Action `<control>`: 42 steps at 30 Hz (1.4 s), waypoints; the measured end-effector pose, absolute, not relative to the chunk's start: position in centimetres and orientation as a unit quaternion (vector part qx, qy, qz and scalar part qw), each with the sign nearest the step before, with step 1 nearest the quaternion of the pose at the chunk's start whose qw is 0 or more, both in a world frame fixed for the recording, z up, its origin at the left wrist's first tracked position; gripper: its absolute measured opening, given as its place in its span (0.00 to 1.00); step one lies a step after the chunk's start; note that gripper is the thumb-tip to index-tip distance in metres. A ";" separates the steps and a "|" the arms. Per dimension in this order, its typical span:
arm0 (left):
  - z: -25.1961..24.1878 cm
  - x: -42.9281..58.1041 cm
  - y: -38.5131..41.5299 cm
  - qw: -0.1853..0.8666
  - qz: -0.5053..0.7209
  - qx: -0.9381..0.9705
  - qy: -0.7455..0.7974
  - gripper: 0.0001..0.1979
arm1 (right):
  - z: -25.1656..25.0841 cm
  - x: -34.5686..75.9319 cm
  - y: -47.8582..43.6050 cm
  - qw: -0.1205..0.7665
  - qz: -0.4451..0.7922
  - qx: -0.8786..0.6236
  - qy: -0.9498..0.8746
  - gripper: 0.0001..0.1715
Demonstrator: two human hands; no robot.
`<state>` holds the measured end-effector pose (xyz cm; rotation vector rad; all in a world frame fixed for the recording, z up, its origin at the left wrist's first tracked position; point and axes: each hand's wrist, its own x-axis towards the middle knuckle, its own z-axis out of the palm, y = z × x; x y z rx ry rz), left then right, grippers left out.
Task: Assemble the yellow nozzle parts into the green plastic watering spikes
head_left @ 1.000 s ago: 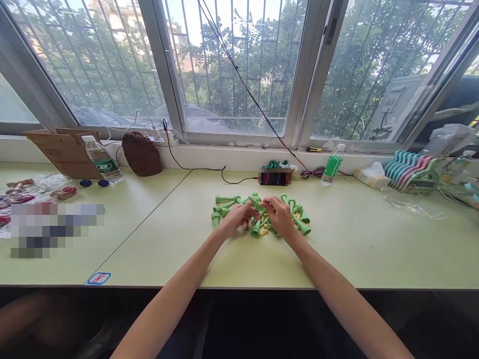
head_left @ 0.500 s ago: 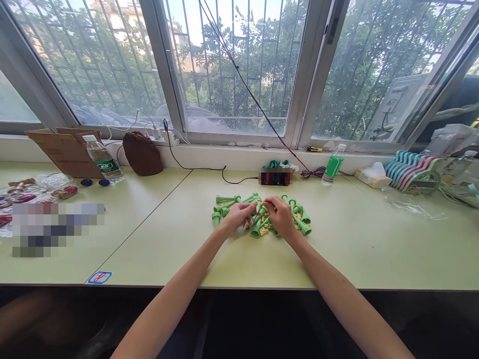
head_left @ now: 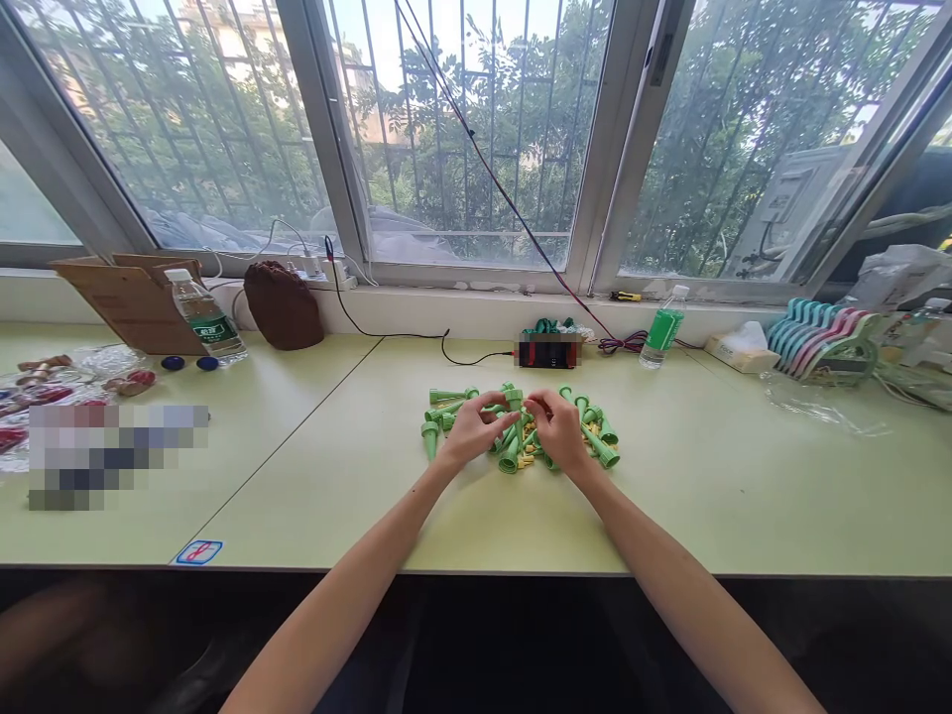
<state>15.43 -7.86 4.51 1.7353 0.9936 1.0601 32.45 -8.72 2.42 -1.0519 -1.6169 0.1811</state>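
Over a heap of green plastic watering spikes, my left hand (head_left: 473, 428) curls its thumb and fingers around one green watering spike (head_left: 514, 399), wide ribbed end up. Close beside it on the right, my right hand (head_left: 556, 428) is closed, thumb and fingertips pinched together near that spike; whatever lies between them is too small to make out. More spikes spread to both sides, one of them a loose spike (head_left: 429, 436) at the left edge. Among them lie small yellow plastic pieces (head_left: 527, 461), partly hidden by my hands.
Behind the heap stands a black-and-red device (head_left: 548, 352) with a cable. A green-labelled bottle (head_left: 663, 329), tissue box (head_left: 740, 352) and hangers (head_left: 818, 342) are at the right. Leftward are a cardboard box (head_left: 126, 302), another bottle (head_left: 208, 322) and a brown bag (head_left: 281, 307).
My left fingers have opened wider and now sit around the spike, which stands more upright with its ribbed end in view. My right hand has barely moved.
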 end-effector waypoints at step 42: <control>3.4 16.8 -7.1 0.520 0.478 0.597 0.381 0.32 | 2.2 31.6 -9.1 0.599 0.138 -0.399 -0.681 0.09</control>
